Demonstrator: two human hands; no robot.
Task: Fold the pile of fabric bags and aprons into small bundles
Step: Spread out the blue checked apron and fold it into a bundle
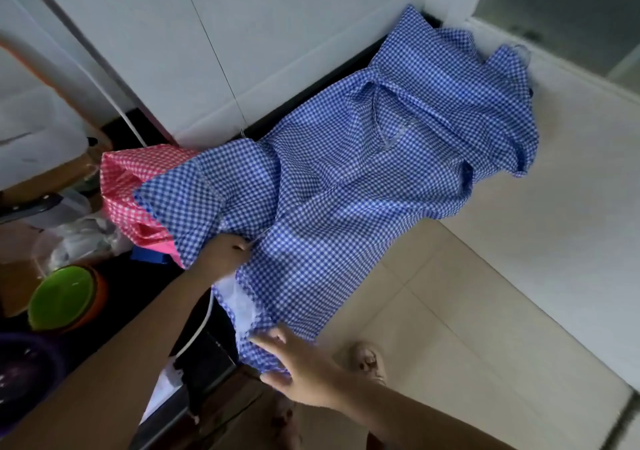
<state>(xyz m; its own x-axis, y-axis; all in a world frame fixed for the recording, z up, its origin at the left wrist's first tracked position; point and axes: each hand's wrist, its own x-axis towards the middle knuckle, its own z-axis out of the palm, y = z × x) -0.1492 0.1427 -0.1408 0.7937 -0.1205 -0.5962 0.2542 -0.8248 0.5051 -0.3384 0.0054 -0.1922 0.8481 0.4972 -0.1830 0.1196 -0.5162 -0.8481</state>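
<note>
Both left hand and right hand on blue checked apron

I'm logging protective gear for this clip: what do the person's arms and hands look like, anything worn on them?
The left hand and right hand are ungloved, and both arms are bare to the frame edge, no sleeves. No watch, bracelet or ring is visible, though the picture is slightly blurred and cloth hides some left fingers.
</note>
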